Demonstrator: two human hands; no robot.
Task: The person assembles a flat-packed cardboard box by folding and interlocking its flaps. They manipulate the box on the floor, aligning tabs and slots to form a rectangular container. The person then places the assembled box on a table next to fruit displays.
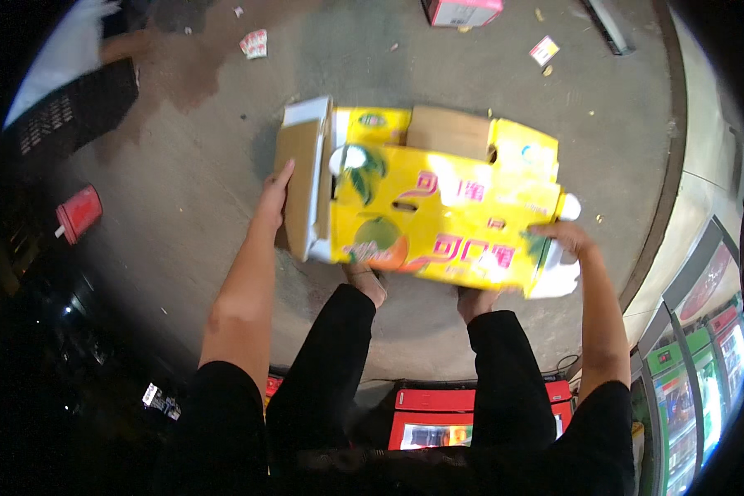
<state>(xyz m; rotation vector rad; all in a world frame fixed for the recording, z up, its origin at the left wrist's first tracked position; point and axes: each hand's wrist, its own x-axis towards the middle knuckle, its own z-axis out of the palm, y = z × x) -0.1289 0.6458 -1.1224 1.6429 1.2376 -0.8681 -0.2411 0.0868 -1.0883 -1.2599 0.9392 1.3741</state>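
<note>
A partly flattened yellow cardboard box [422, 194] with printed fruit and pink lettering is held out in front of me, above the ground. At its left end stands a brown cardboard panel [302, 186] with white edges; I cannot tell whether it is joined to the box. My left hand [279, 197] grips the panel's outer edge, thumb on its face and the other fingers hidden behind. My right hand [566, 236] holds the box's right end, fingers over the yellow face beside a white flap [556, 279].
My feet [365, 281] are partly under the box. A pink box [465, 11], a red carton-like object [79, 213] and paper scraps lie on the ground. A dark crate [78, 107] is at far left. Red coolers [434, 401] stand behind my legs, lit fridges [678, 397] at right.
</note>
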